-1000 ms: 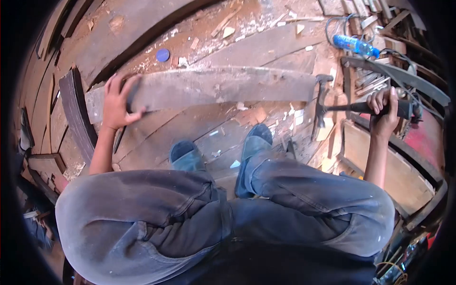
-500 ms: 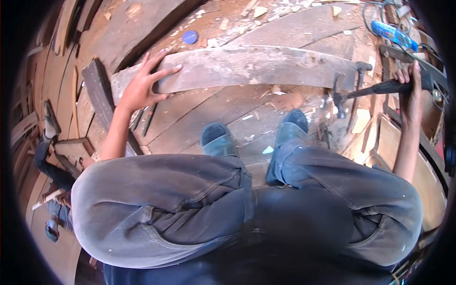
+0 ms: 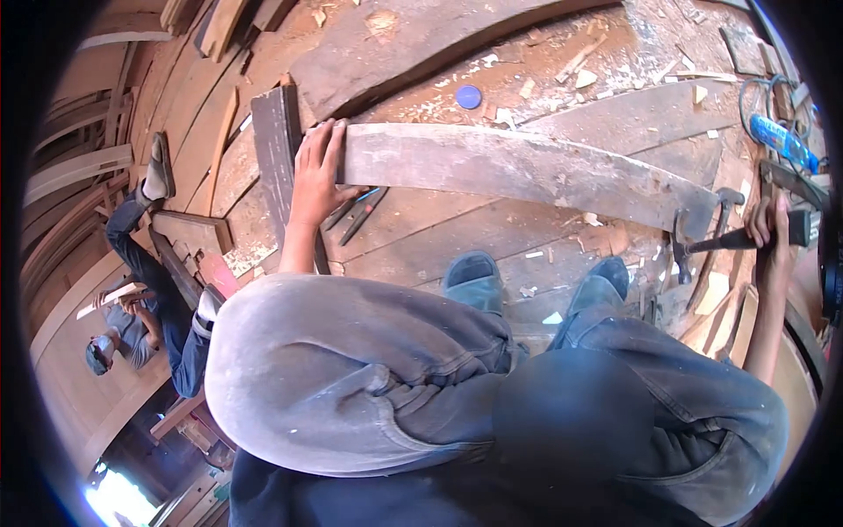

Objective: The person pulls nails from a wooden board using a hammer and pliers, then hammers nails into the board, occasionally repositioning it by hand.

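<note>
A long, worn wooden plank [image 3: 492, 167] with a curved edge lies across in front of my feet. My left hand [image 3: 320, 171] grips its left end, fingers together over the upper edge and thumb at the lower side. My right hand [image 3: 773, 235] is wrapped round the black grip of a hammer [image 3: 724, 241]. The hammer's metal head overlaps the plank's right end in this view. Right beside that end is another hammer-shaped metal head [image 3: 731, 197]. A dark beam [image 3: 277, 145] sits under or behind the plank's left end.
Thick timber [image 3: 439, 53] lies beyond the plank, with a blue cap [image 3: 468, 97] nearby. Dark thin tools [image 3: 358, 221] rest near my left hand. A blue bottle [image 3: 781, 140] and cables are at right. Another person [image 3: 132, 329] sits at left holding a light wood piece.
My view has swung left, shifting the scene rightward. My left hand has gone from spread fingers on the plank to gripping its left end. The hammer stays in my right hand.
</note>
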The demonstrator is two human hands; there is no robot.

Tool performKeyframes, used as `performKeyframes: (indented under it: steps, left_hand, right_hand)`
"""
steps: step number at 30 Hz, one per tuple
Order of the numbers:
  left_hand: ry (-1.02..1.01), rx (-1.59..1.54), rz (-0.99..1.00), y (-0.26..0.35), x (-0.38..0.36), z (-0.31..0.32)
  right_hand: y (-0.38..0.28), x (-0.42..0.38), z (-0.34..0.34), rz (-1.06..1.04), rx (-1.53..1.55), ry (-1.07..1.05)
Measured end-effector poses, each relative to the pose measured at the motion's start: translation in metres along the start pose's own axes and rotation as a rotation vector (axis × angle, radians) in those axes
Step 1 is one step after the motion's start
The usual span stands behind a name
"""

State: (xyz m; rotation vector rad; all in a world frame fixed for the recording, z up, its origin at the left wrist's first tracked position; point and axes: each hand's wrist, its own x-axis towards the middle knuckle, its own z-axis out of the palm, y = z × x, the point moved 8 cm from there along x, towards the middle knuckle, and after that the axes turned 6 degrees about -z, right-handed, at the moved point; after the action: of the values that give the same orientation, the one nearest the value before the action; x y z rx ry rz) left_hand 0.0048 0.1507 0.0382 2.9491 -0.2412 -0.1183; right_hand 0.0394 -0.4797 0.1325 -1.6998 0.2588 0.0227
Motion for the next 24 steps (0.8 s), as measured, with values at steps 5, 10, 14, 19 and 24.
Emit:
performKeyframes:
  steps: [5, 10, 14, 19, 24]
  left_hand:
    - [-0.029, 0.152, 0.014, -0.002, 0.007, -0.007]
    - [0.168, 0.203, -0.007, 0.002, -0.015, -0.013]
    - [0.187, 0.144, -0.016, 0.016, -0.027, -0.017]
    - [-0.009, 0.081, 0.017, 0.032, -0.019, -0.005]
    - [-0.142, 0.057, 0.156, 0.079, -0.002, 0.005]
  right_hand:
    - [-0.001, -0.012, 0.007, -0.028, 0.016, -0.25]
    - [-0.003, -0.021, 0.02, 0.017, -0.097, -0.416]
    - [-0.007, -0.03, 0.025, 0.018, -0.189, -0.474]
    - [0.0, -0.025, 0.022, 0.046, -0.304, -0.461]
    - [-0.005, -0.016, 0.016, -0.003, -0.38, -0.435]
